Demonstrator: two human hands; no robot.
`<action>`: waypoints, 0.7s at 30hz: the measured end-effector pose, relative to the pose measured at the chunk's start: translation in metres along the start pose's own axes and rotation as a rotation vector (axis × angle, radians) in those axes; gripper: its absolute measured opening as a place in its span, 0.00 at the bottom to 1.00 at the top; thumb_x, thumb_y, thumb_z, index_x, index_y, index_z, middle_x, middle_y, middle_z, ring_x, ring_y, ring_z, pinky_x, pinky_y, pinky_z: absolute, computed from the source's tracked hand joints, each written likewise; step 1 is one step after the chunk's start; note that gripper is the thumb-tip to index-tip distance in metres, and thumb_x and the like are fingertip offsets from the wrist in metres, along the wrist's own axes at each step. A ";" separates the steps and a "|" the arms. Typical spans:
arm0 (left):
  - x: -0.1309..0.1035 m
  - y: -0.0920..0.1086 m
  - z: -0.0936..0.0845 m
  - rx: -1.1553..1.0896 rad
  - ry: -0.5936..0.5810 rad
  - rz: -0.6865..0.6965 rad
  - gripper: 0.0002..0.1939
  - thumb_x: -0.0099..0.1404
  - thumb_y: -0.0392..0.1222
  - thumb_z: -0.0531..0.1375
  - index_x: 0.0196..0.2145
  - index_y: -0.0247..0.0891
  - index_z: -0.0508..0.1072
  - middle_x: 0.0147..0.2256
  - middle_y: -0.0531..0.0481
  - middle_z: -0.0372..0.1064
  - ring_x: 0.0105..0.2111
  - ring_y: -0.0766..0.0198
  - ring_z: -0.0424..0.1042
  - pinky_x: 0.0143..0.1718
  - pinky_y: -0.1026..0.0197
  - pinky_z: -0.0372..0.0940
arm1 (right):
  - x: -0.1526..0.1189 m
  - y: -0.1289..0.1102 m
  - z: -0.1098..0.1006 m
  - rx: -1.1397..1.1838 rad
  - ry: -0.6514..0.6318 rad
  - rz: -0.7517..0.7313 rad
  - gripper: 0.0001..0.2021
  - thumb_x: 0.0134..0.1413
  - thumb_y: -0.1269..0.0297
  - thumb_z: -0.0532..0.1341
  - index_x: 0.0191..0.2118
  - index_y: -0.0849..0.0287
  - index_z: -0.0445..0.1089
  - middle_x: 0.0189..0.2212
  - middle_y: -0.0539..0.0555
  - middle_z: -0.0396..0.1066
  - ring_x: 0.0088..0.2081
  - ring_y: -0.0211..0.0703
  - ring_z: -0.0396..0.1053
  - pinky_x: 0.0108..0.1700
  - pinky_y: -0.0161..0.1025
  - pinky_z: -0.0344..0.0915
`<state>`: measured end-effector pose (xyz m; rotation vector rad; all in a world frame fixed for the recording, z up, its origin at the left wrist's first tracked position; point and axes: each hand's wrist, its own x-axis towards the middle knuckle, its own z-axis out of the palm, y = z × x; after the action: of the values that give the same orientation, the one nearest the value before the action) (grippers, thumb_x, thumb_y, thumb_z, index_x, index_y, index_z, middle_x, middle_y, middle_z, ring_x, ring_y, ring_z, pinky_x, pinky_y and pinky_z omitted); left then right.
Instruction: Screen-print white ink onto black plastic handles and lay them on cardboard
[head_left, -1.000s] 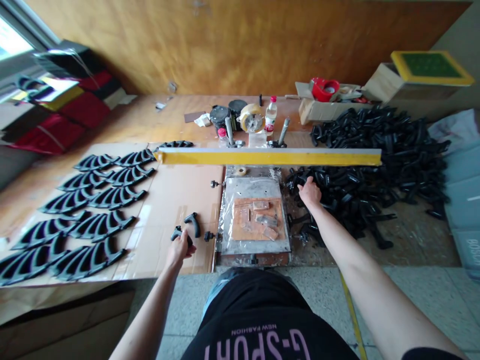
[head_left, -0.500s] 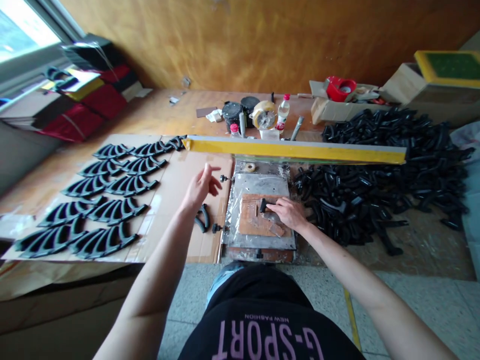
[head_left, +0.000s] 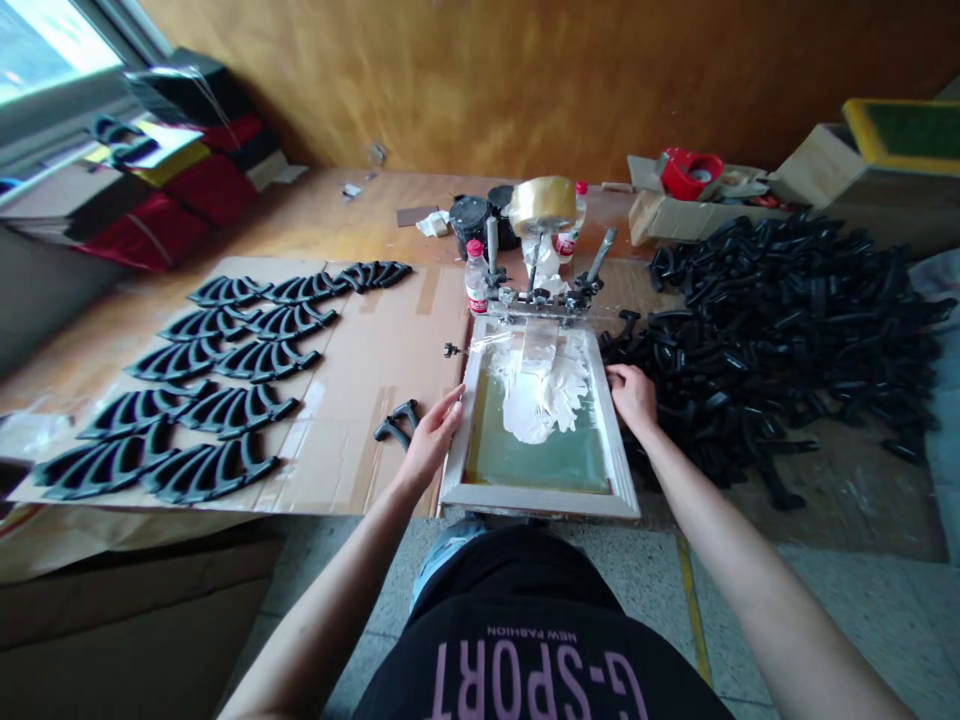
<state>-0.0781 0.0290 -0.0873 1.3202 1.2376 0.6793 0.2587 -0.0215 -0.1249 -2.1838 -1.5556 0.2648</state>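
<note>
A screen printing frame (head_left: 540, 500) lies low and flat in front of me, its pale border around a green mesh (head_left: 536, 465). Thick white ink (head_left: 536, 400) is smeared over the upper half of the mesh. At the frame's left side, my left hand (head_left: 436, 432) grips the border with its fingers. My right hand (head_left: 634, 397) holds the opposite side, fingers bent against the edge. Under the screen, the base board and the small black part on it are hidden. Two black curved plastic parts (head_left: 397, 422) lie on cardboard beside my left hand.
Rows of black curved parts (head_left: 217, 405) lie on the cardboard (head_left: 405, 330) at left. A big heap of black parts (head_left: 780, 350) borders my right hand. Behind the frame are a metal hinge clamp (head_left: 536, 300), a tape roll (head_left: 541, 205), bottles (head_left: 476, 275) and dark tubs (head_left: 471, 225).
The screen frame has swung down from its raised position over the base. My right hand has left the small black part and moved right to the frame; my left hand has moved to its left side.
</note>
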 end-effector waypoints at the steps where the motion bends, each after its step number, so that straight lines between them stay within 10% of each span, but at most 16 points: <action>1: 0.001 -0.015 0.003 -0.012 -0.003 -0.029 0.36 0.60 0.58 0.60 0.62 0.39 0.64 0.30 0.51 0.71 0.26 0.67 0.67 0.26 0.67 0.60 | 0.010 -0.006 -0.003 0.008 0.058 -0.003 0.21 0.62 0.66 0.51 0.59 0.61 0.65 0.50 0.64 0.66 0.50 0.53 0.66 0.52 0.49 0.64; 5: 0.015 -0.052 0.012 0.006 0.030 -0.093 0.41 0.57 0.53 0.63 0.65 0.40 0.59 0.27 0.55 0.70 0.24 0.68 0.65 0.26 0.66 0.60 | 0.037 -0.061 0.002 0.004 0.086 -0.292 0.30 0.53 0.63 0.65 0.61 0.62 0.60 0.57 0.64 0.59 0.57 0.56 0.59 0.57 0.49 0.60; 8: 0.021 -0.061 0.012 0.030 0.051 -0.100 0.38 0.56 0.52 0.64 0.63 0.40 0.64 0.28 0.53 0.72 0.24 0.67 0.66 0.25 0.66 0.61 | 0.027 -0.091 0.012 -0.096 -0.128 -0.422 0.13 0.55 0.67 0.63 0.47 0.62 0.70 0.43 0.60 0.70 0.48 0.51 0.66 0.50 0.44 0.63; 16: 0.021 -0.066 0.012 0.022 0.056 -0.116 0.35 0.55 0.54 0.64 0.58 0.38 0.68 0.28 0.53 0.73 0.25 0.65 0.69 0.26 0.65 0.62 | -0.031 -0.069 0.001 -0.095 -0.368 -0.906 0.10 0.53 0.77 0.57 0.35 0.58 0.72 0.32 0.53 0.72 0.37 0.43 0.66 0.37 0.36 0.60; 21: 0.020 -0.061 0.011 0.017 0.051 -0.117 0.36 0.55 0.55 0.64 0.58 0.37 0.68 0.28 0.52 0.73 0.25 0.66 0.68 0.27 0.65 0.62 | -0.038 -0.064 0.017 -0.044 -0.096 -0.837 0.12 0.55 0.79 0.56 0.39 0.59 0.73 0.36 0.55 0.73 0.39 0.44 0.66 0.38 0.38 0.62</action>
<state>-0.0783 0.0310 -0.1522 1.2405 1.3526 0.6239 0.1850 -0.0358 -0.1141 -1.3783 -2.3699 0.0621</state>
